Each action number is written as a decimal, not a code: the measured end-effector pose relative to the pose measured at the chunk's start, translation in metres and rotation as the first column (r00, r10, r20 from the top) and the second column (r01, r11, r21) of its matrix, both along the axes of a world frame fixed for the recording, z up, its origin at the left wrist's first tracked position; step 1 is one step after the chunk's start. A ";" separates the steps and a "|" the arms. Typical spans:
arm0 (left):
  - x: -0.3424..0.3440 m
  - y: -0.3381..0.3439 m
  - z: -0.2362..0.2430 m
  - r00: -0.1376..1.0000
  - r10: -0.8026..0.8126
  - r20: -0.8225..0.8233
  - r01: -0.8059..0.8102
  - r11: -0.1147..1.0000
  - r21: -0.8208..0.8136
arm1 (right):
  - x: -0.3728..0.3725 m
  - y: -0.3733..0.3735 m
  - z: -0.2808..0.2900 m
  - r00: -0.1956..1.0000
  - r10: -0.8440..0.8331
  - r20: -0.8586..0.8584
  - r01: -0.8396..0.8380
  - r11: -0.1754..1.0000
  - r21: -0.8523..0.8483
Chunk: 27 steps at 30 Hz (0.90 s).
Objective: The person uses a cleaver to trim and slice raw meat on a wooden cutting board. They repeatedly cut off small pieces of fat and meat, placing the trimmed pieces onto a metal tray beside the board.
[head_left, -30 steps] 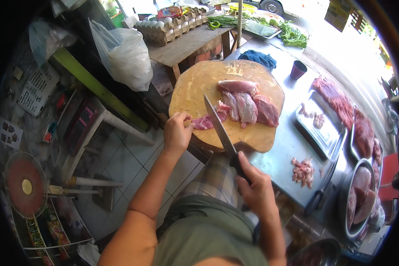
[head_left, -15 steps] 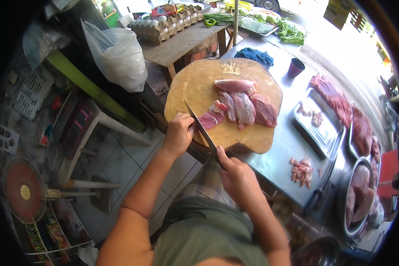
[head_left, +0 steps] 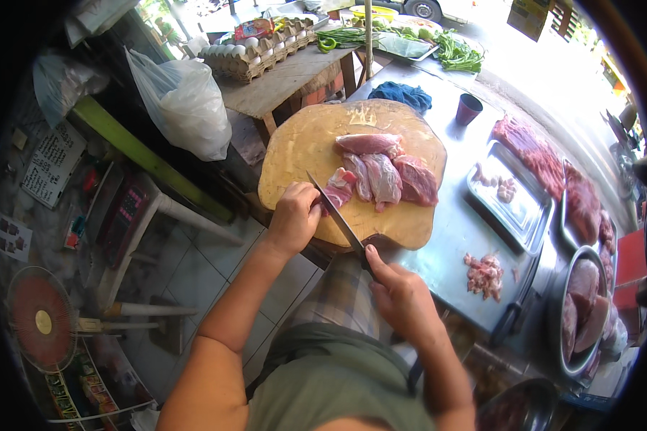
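Note:
My right hand (head_left: 401, 293) is wrapped round the handle of a long knife (head_left: 346, 228). The blade slants up and left, its tip past my left fingertips, and crosses the near end of a strip of raw meat (head_left: 340, 184). My left hand (head_left: 293, 221) is closed, its fingers pinching the strip's left edge close beside the blade. Both rest over a thick round wooden chopping block (head_left: 287, 151). To the strip's right, several larger pieces of raw meat (head_left: 382, 179) lie together on the block. My left fingers partly hide the strip's end.
Right of the block, a metal table holds a metal tray (head_left: 510, 215), meat scraps (head_left: 484, 276), slabs of meat (head_left: 528, 154), a bowl of meat (head_left: 584, 309), and a dark cup (head_left: 469, 109). A blue cloth (head_left: 402, 95) lies behind. At left hangs a white plastic bag (head_left: 187, 108).
The knife and my left hand have moved right relative to the block, so the blade now lies over the meat strip. The whole view has shifted slightly.

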<state>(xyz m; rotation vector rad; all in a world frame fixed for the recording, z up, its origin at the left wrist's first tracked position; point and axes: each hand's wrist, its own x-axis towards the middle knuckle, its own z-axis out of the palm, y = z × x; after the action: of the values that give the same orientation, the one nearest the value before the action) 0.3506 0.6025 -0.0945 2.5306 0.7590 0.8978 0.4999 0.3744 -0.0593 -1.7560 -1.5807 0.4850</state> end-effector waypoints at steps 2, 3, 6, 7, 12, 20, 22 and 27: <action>0.002 0.004 -0.005 1.000 -0.006 -0.003 0.006 1.000 0.012 | 0.001 -0.001 -0.002 0.999 -0.008 0.038 0.010 0.999 -0.034; 0.002 0.006 -0.008 1.000 -0.008 -0.017 0.009 1.000 0.006 | 0.001 -0.001 -0.003 0.998 -0.013 0.056 0.016 0.998 -0.053; 0.000 0.014 -0.016 1.000 -0.022 -0.011 0.022 1.000 0.009 | -0.005 0.009 -0.008 0.986 0.002 0.166 0.014 0.996 -0.092; -0.001 0.015 -0.017 1.000 -0.026 -0.001 0.026 1.000 0.009 | -0.007 0.018 -0.010 0.986 -0.002 0.168 0.017 0.996 -0.088; -0.005 0.016 -0.010 0.994 -0.038 -0.105 0.041 0.999 0.026 | -0.013 0.068 -0.016 0.992 -0.004 0.124 0.007 1.000 -0.026; 0.001 0.021 -0.002 0.996 0.013 0.089 -0.013 1.000 0.001 | 0.018 0.010 0.008 0.978 -0.076 -0.194 0.078 0.997 0.001; 0.013 0.020 -0.005 0.996 -0.027 0.079 0.028 1.000 -0.005 | 0.020 0.008 0.007 0.986 -0.072 -0.151 0.078 0.996 0.036; 0.024 0.020 -0.007 0.998 -0.054 -0.019 0.054 0.998 -0.010 | 0.019 0.007 -0.001 0.987 -0.037 -0.155 0.030 0.998 -0.048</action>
<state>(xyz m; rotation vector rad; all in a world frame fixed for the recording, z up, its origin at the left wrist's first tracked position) 0.3743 0.6222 -0.1016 2.5422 0.6953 0.8512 0.5188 0.3810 -0.0606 -1.7314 -1.4392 0.6303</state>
